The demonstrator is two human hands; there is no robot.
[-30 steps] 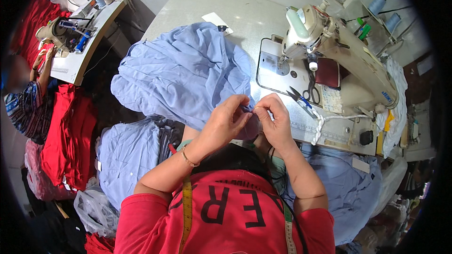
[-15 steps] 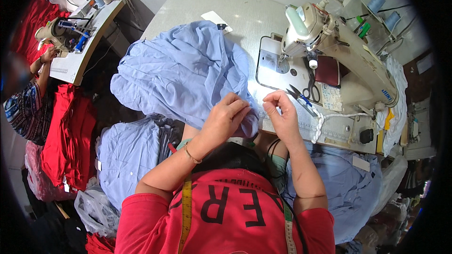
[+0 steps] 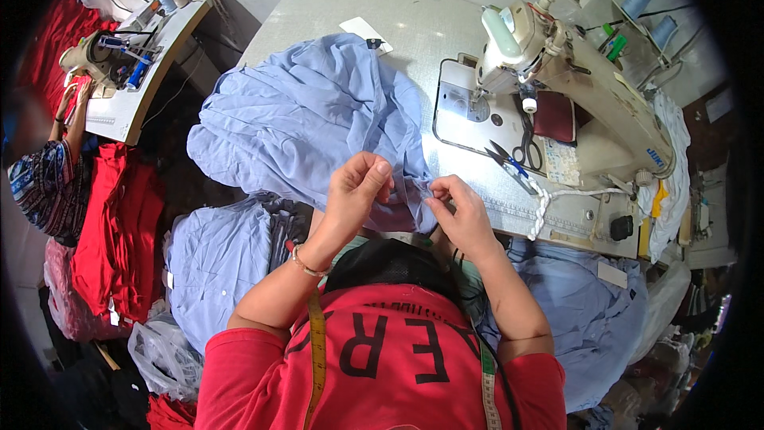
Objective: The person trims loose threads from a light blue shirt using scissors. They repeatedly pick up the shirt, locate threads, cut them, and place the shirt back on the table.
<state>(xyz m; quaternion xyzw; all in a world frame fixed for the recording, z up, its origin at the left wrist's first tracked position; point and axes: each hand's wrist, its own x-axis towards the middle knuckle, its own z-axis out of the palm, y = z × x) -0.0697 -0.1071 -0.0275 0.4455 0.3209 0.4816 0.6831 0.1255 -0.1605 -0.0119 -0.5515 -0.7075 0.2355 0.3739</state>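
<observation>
Hands [image 3: 406, 199] pinching blue shirt [image 3: 310, 119], edge crosswise

Light blue shirt fabric [image 3: 302, 119] above both hands; cream sewing machine [image 3: 573, 72] beyond the right hand; red garments [image 3: 115, 231] far left; yellow measuring tape [image 3: 317, 358] below.

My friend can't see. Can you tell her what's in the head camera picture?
A person's left hand and right hand pinch the edge of a crumpled light blue cloth garment on a grey sewing table. A cream sewing machine and black-handled scissors sit to the right.
</observation>
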